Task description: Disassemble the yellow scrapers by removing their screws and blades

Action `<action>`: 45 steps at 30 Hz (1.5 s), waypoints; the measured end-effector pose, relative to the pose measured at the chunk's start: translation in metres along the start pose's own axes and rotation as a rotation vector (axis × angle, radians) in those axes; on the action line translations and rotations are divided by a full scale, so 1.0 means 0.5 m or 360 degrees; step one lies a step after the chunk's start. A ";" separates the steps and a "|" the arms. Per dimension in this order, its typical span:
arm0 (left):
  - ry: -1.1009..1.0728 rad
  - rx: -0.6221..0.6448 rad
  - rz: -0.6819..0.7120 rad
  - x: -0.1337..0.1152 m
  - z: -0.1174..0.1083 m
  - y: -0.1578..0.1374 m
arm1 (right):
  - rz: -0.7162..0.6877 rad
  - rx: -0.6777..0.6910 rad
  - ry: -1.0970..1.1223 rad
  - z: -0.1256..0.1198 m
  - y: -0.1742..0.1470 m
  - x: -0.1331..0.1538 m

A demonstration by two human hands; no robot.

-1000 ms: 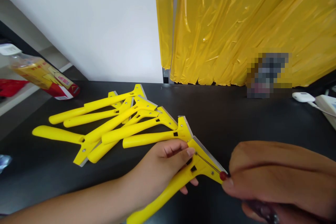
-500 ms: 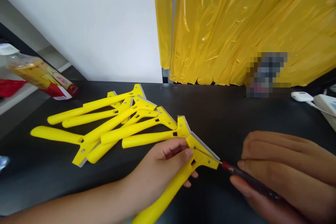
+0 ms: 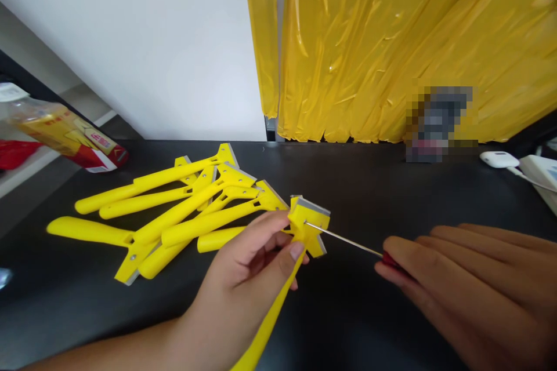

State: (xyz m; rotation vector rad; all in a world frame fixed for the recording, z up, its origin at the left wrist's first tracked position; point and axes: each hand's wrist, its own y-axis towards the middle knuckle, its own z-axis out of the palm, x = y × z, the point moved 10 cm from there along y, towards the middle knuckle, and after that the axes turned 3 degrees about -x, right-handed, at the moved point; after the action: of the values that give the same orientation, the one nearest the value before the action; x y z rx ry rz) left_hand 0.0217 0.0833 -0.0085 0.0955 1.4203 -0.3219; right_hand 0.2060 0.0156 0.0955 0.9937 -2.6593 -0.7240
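My left hand (image 3: 252, 272) is closed around the neck of a yellow scraper (image 3: 272, 324), whose head points away from me and whose handle runs down past the bottom edge. A grey metal strip lies along the head's far edge. In my right hand (image 3: 474, 290) is a screwdriver (image 3: 346, 239) with a thin metal shaft and a red handle, mostly hidden by the fingers. Its tip meets a screw on the scraper's head. Left of my left hand, several more yellow scrapers (image 3: 187, 226) lie in an overlapping pile, one partly behind the held scraper.
The black table (image 3: 365, 185) meets a white panel (image 3: 174, 46) and a yellow plastic sheet (image 3: 369, 40) at the back. A drink bottle (image 3: 73, 133) stands tilted in view at the left. A small white case (image 3: 499, 159) with a cable lies at the right, near a white box (image 3: 542, 177).
My left hand has turned the scraper, so its head is seen more edge-on and sits further left. The screwdriver has followed it, and its shaft is now more exposed.
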 end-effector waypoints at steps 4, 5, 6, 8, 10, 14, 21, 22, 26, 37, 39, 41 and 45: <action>0.0192 -0.0176 0.0283 -0.055 -0.017 -0.006 | 0.0151 -0.0053 0.0014 0.018 0.017 0.007; 0.0231 -0.0188 0.0313 -0.061 -0.018 -0.007 | 0.0211 -0.0036 0.0091 0.025 0.021 0.003; 0.0254 -0.0190 0.0322 -0.063 -0.018 -0.006 | 0.0264 0.0008 0.0172 0.035 0.024 -0.003; 0.0230 -0.0206 0.0284 -0.058 -0.023 0.000 | 0.0325 0.0091 0.0282 0.048 0.027 -0.013; 0.0145 -0.0244 0.0162 -0.039 -0.032 0.009 | 0.0393 0.0148 0.0317 0.050 0.026 -0.032; -0.0141 -0.0405 -0.0120 0.004 -0.062 0.023 | 0.0715 0.0146 0.0397 0.044 0.012 -0.110; -0.0258 -0.0513 -0.0043 -0.024 -0.077 0.032 | 0.1235 0.0224 0.0479 0.144 -0.018 -0.253; -0.0230 -0.0486 -0.0025 -0.034 -0.075 0.034 | 0.1243 0.0248 0.0484 0.163 -0.017 -0.263; -0.0125 -0.0337 0.0060 -0.081 -0.063 0.044 | 0.1243 0.0380 0.0459 0.213 -0.014 -0.291; 0.1454 0.0383 0.1119 -0.178 0.092 0.208 | 0.1086 0.0955 0.0134 0.251 -0.048 -0.330; 0.1582 0.0472 0.1128 -0.153 0.109 0.245 | 0.1136 0.1029 0.0089 0.250 -0.061 -0.344; 0.1711 0.0534 0.1091 -0.123 0.120 0.270 | 0.1179 0.1090 0.0047 0.245 -0.072 -0.358; 0.1933 0.0640 0.1054 -0.079 0.136 0.285 | 0.1197 0.1167 0.0008 0.236 -0.086 -0.378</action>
State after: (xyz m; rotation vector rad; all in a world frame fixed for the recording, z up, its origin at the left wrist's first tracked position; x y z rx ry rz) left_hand 0.1213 0.2080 0.0229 1.2300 2.3636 0.0561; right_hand 0.3296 0.1565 -0.0323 0.0165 -2.9831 0.4286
